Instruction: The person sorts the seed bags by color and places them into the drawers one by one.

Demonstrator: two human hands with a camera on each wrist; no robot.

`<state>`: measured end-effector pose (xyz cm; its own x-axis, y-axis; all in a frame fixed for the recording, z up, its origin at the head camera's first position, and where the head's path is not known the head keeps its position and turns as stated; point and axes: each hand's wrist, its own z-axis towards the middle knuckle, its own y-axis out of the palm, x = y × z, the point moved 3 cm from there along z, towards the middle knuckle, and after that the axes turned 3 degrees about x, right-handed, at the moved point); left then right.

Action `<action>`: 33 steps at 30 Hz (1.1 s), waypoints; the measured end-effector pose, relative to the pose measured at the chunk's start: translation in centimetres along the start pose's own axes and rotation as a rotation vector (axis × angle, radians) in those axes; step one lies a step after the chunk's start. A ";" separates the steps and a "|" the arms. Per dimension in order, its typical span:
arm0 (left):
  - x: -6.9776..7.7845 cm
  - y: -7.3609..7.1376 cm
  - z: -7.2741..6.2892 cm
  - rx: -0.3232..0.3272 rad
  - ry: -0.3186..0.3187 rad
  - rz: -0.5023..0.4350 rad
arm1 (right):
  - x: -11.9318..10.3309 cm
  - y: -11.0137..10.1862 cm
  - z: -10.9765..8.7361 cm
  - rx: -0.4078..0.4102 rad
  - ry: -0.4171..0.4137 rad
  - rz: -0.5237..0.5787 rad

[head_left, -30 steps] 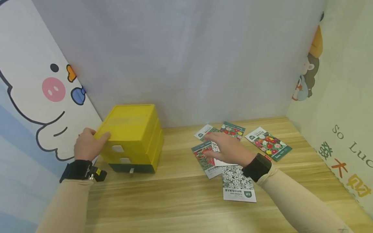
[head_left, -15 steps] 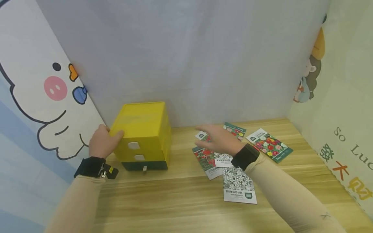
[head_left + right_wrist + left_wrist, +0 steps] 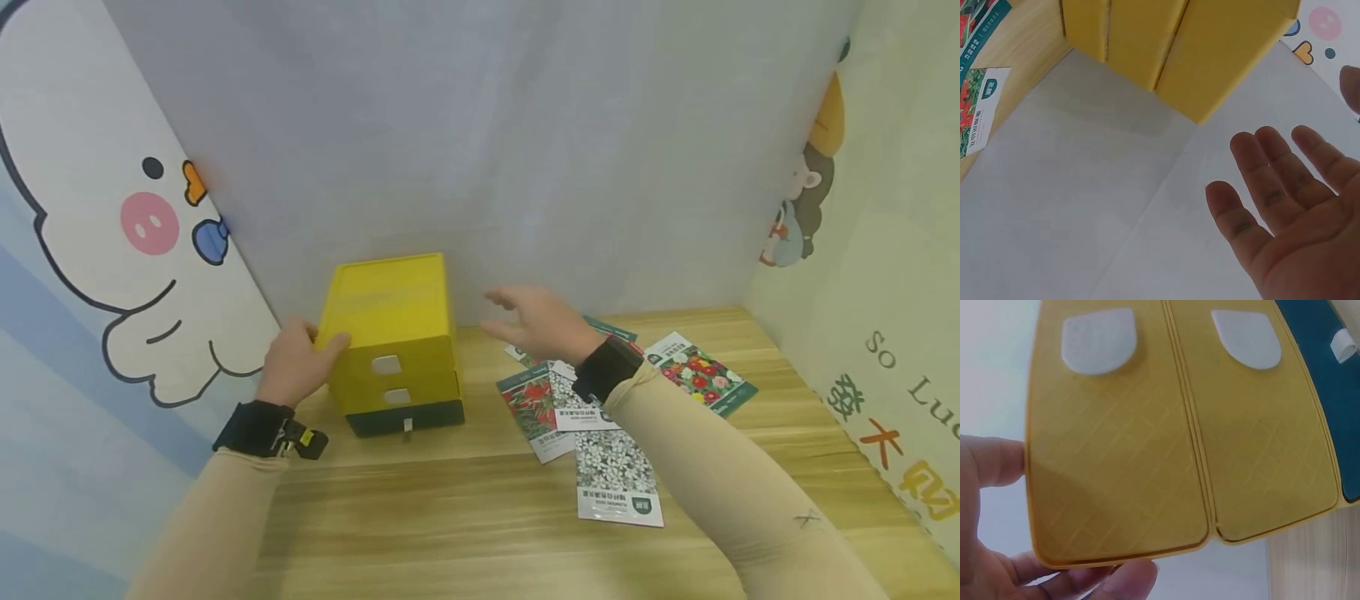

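Observation:
A small yellow drawer box (image 3: 393, 312) stands toward the left of the table in the head view. Its two upper drawer fronts are yellow with white tabs, and the bottom drawer (image 3: 435, 414) is dark green with a small pale pull. My left hand (image 3: 296, 367) grips the box's left side; in the left wrist view its thumb (image 3: 1000, 462) is at the top edge and fingers (image 3: 1132, 578) are at the side edge. My right hand (image 3: 543, 325) holds nothing, fingers spread, in the air between the box and the seed packets.
Several overlapping seed packets (image 3: 617, 475) lie right of the box, partly hidden under my right forearm. Another packet (image 3: 701, 373) with colourful flowers lies farther right. A pale cloth wall (image 3: 510, 150) rises behind the table (image 3: 420, 525), and printed panels flank it.
The drawer box has slid right across the table with my left hand on it. My right hand has moved left and away from the packets toward the box.

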<state>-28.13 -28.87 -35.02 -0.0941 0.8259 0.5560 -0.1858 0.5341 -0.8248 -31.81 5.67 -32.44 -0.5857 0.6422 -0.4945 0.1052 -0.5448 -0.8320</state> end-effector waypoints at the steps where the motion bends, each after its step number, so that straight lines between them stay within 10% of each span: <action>1: 0.3 0.1 -0.1 -0.009 -0.001 -0.001 | -0.2 -0.1 0.3 0.005 -0.004 0.000; 13: 2.6 -0.1 -0.9 -0.086 0.005 -0.012 | -2.7 0.1 5.5 -0.004 0.039 -0.059; 21: 4.5 1.5 1.7 -0.082 0.034 0.003 | 1.8 5.0 11.3 -0.019 0.017 -0.106; 26: 4.8 3.8 2.5 -0.084 0.027 0.085 | -0.5 5.6 9.8 -0.192 -0.048 -0.084; 33: 5.2 4.6 2.4 -0.051 0.021 0.107 | -0.9 5.7 8.5 -0.209 -0.051 -0.090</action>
<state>-31.85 -22.52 -35.68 -0.0902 0.8819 0.4628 -0.1252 0.4509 -0.8837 -37.51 -2.58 -34.58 -0.6392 0.6522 -0.4074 0.2124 -0.3595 -0.9087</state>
